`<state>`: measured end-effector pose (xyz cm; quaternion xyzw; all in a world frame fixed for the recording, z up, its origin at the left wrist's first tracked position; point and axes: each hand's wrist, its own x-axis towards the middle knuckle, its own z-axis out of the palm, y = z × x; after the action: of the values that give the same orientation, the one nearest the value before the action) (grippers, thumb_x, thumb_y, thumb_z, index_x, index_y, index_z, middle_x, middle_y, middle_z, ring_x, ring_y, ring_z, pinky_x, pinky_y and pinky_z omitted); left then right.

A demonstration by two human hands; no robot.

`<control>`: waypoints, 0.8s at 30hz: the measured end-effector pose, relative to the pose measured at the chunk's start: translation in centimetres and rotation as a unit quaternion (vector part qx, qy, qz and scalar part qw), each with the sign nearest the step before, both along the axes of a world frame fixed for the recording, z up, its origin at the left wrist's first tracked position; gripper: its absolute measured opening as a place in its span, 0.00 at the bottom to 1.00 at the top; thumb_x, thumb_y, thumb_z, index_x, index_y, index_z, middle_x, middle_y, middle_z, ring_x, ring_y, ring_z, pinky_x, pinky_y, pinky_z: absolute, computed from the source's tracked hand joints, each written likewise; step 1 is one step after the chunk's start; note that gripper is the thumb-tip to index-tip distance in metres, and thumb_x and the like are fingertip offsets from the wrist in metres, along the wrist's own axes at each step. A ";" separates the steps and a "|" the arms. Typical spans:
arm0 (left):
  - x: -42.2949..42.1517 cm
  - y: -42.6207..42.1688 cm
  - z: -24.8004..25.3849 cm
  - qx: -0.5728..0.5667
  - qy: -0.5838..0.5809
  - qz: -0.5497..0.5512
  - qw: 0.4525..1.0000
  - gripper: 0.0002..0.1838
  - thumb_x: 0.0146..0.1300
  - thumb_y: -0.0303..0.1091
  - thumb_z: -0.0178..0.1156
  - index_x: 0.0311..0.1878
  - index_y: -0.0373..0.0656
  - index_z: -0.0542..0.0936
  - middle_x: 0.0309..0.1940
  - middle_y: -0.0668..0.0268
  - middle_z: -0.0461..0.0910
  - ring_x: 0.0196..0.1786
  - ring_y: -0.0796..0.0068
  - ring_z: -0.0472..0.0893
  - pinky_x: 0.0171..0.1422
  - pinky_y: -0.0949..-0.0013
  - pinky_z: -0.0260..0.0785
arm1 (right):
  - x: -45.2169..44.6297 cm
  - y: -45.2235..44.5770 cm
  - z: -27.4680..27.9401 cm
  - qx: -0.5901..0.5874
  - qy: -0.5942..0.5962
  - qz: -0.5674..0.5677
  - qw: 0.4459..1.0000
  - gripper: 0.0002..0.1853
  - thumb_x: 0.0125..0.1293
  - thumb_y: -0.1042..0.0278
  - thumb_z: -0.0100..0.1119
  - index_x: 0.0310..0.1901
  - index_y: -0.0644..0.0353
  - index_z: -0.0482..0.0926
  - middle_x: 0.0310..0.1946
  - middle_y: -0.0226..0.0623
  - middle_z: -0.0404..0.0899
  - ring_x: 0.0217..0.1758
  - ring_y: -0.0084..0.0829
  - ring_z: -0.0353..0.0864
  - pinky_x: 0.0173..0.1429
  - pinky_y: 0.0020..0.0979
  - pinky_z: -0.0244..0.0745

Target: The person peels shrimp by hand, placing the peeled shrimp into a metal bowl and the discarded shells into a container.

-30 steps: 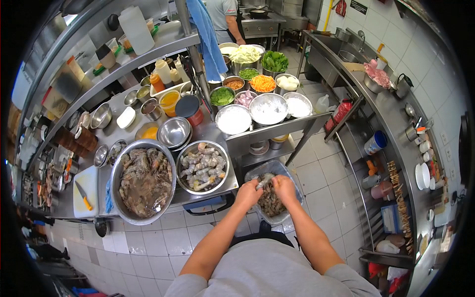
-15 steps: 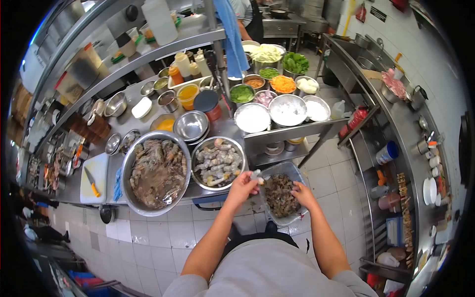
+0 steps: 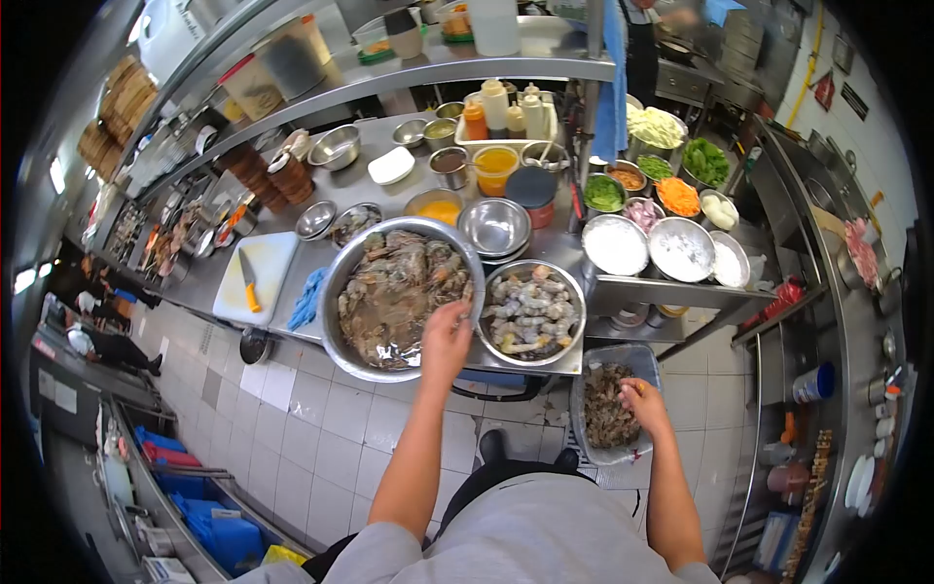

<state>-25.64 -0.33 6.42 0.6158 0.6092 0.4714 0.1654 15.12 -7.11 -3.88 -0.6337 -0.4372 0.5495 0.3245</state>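
My left hand [image 3: 447,337] is over the right rim of a large metal bowl [image 3: 336,341] of unpeeled shrimp in murky liquid; its fingers are slightly curled and blurred, and I cannot make out anything in them. To its right, a smaller metal bowl holds peeled grey shrimp [image 3: 530,310]. My right hand [image 3: 642,401] is closed, fingertips together, above a clear plastic bin [image 3: 646,362] full of shells [image 3: 605,404]. Whatever those fingertips may hold is too small to name.
A cutting board [image 3: 275,273] with a knife [image 3: 249,275] lies left, beside a blue cloth [image 3: 308,299]. Metal bowls of white powder [image 3: 615,245] and cut vegetables stand back right. An overhead shelf [image 3: 418,78] crosses above the counter. A person [image 3: 640,49] stands beyond.
The view has swung left. My left hand has moved from the bin, past the peeled shrimp, to the large bowl. The small pale piece it held is no longer visible. My right hand stays over the bin.
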 end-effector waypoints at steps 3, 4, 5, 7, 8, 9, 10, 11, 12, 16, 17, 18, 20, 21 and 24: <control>-7.5 -1.9 -0.9 -0.012 0.056 0.102 0.993 0.12 0.59 0.25 0.60 0.47 0.39 0.83 0.48 0.53 0.82 0.53 0.52 0.80 0.61 0.57 0.70 | -2.9 2.1 2.8 0.032 -0.023 0.068 0.997 0.11 0.71 0.64 0.58 0.45 0.64 0.81 0.31 0.30 0.81 0.34 0.19 0.78 0.39 0.24 0.73; -9.9 -2.4 -0.4 -0.012 0.106 0.118 0.987 0.13 0.58 0.25 0.61 0.47 0.39 0.83 0.48 0.52 0.82 0.53 0.50 0.79 0.60 0.55 0.70 | -4.5 2.7 4.4 0.033 -0.024 0.075 0.996 0.11 0.71 0.64 0.58 0.45 0.64 0.81 0.31 0.30 0.81 0.34 0.19 0.78 0.39 0.24 0.73; -11.8 -2.8 -0.1 -0.036 0.155 0.151 0.976 0.13 0.58 0.25 0.61 0.47 0.39 0.83 0.48 0.50 0.82 0.52 0.48 0.79 0.61 0.55 0.70 | -6.5 3.3 6.5 0.049 -0.043 0.100 0.993 0.11 0.71 0.63 0.58 0.42 0.63 0.82 0.29 0.31 0.81 0.33 0.20 0.78 0.39 0.25 0.73; -14.7 -3.5 1.0 -0.104 0.198 0.174 0.959 0.14 0.57 0.26 0.61 0.47 0.38 0.83 0.45 0.50 0.83 0.51 0.46 0.79 0.60 0.52 0.69 | -11.1 4.7 9.4 0.151 -0.110 0.170 0.968 0.11 0.70 0.61 0.59 0.41 0.62 0.81 0.28 0.35 0.81 0.33 0.26 0.79 0.41 0.30 0.74; -15.3 -3.5 1.5 -0.104 0.194 0.181 0.959 0.14 0.57 0.26 0.61 0.47 0.38 0.83 0.45 0.50 0.83 0.51 0.46 0.79 0.60 0.52 0.69 | -13.9 5.0 11.6 0.219 -0.107 0.201 0.949 0.12 0.69 0.61 0.60 0.42 0.63 0.81 0.33 0.40 0.83 0.37 0.34 0.81 0.45 0.33 0.76; -15.9 -3.4 2.0 -0.185 0.243 0.177 0.936 0.14 0.56 0.29 0.61 0.47 0.39 0.84 0.43 0.52 0.84 0.50 0.47 0.80 0.58 0.52 0.69 | -16.7 5.6 13.2 0.258 -0.102 0.241 0.930 0.12 0.67 0.61 0.62 0.42 0.62 0.81 0.38 0.42 0.83 0.43 0.38 0.83 0.48 0.35 0.76; -16.5 -3.3 2.2 -0.265 0.290 0.171 0.904 0.15 0.56 0.31 0.60 0.47 0.41 0.84 0.41 0.53 0.85 0.50 0.48 0.80 0.56 0.51 0.70 | -19.4 6.3 13.9 0.290 -0.102 0.283 0.908 0.12 0.66 0.62 0.62 0.43 0.62 0.81 0.41 0.42 0.83 0.46 0.42 0.82 0.50 0.37 0.76; -16.6 -3.1 2.1 -0.265 0.285 0.176 0.904 0.15 0.56 0.31 0.60 0.47 0.41 0.84 0.41 0.53 0.85 0.50 0.48 0.80 0.56 0.51 0.70 | -22.1 6.6 15.0 0.305 -0.125 0.325 0.887 0.11 0.66 0.64 0.62 0.45 0.61 0.80 0.42 0.43 0.82 0.47 0.44 0.82 0.51 0.39 0.76; -16.2 -2.8 1.7 -0.286 0.352 0.140 0.880 0.15 0.55 0.33 0.60 0.46 0.42 0.85 0.40 0.54 0.86 0.50 0.50 0.81 0.54 0.51 0.70 | -24.6 6.9 15.3 0.316 -0.120 0.358 0.870 0.13 0.66 0.64 0.61 0.48 0.59 0.80 0.45 0.43 0.81 0.49 0.45 0.81 0.53 0.40 0.76; -16.9 -1.5 -2.4 -0.288 0.403 0.112 0.862 0.14 0.55 0.39 0.61 0.43 0.46 0.85 0.39 0.53 0.86 0.46 0.54 0.85 0.48 0.51 0.74 | -34.1 8.9 13.7 0.433 -0.175 0.437 0.769 0.13 0.64 0.66 0.60 0.50 0.58 0.79 0.47 0.42 0.79 0.52 0.45 0.79 0.55 0.44 0.74; -16.8 -1.1 -2.9 -0.302 0.375 0.126 0.867 0.15 0.54 0.41 0.63 0.43 0.46 0.84 0.40 0.52 0.86 0.44 0.53 0.86 0.48 0.50 0.76 | -35.7 9.3 13.4 0.432 -0.177 0.438 0.768 0.13 0.64 0.66 0.60 0.50 0.58 0.79 0.47 0.42 0.79 0.52 0.45 0.79 0.55 0.44 0.74; -16.5 -0.8 -2.4 -0.345 0.337 0.120 0.868 0.16 0.55 0.39 0.62 0.46 0.43 0.82 0.41 0.50 0.85 0.46 0.52 0.85 0.52 0.51 0.76 | -37.3 9.7 13.2 0.427 -0.213 0.446 0.757 0.13 0.65 0.66 0.58 0.50 0.58 0.79 0.46 0.41 0.80 0.51 0.45 0.80 0.55 0.45 0.75; -16.5 -0.8 -2.4 -0.348 0.319 0.107 0.875 0.16 0.56 0.38 0.61 0.47 0.42 0.81 0.41 0.49 0.85 0.47 0.51 0.85 0.53 0.51 0.76 | -39.8 10.4 12.1 0.422 -0.250 0.457 0.742 0.13 0.66 0.66 0.56 0.51 0.58 0.79 0.44 0.41 0.81 0.50 0.46 0.81 0.54 0.46 0.75; -16.5 -0.8 -2.4 -0.349 0.304 0.093 0.881 0.16 0.56 0.37 0.60 0.47 0.41 0.81 0.42 0.49 0.85 0.47 0.51 0.85 0.55 0.52 0.76 | -40.8 10.9 11.1 0.398 -0.293 0.442 0.749 0.12 0.65 0.66 0.57 0.48 0.58 0.80 0.43 0.42 0.83 0.49 0.46 0.82 0.52 0.45 0.77; -16.7 -1.1 -2.0 -0.288 0.286 0.110 0.907 0.12 0.60 0.31 0.53 0.45 0.37 0.79 0.41 0.46 0.84 0.47 0.48 0.85 0.54 0.50 0.76 | -42.5 12.3 9.5 0.310 -0.391 0.432 0.751 0.11 0.63 0.67 0.56 0.44 0.57 0.84 0.43 0.45 0.85 0.50 0.46 0.84 0.50 0.44 0.79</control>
<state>-42.32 -1.41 4.46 0.5788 0.8036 0.0943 0.1017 -27.38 5.15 5.63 -0.4011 -0.8997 0.1694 0.0319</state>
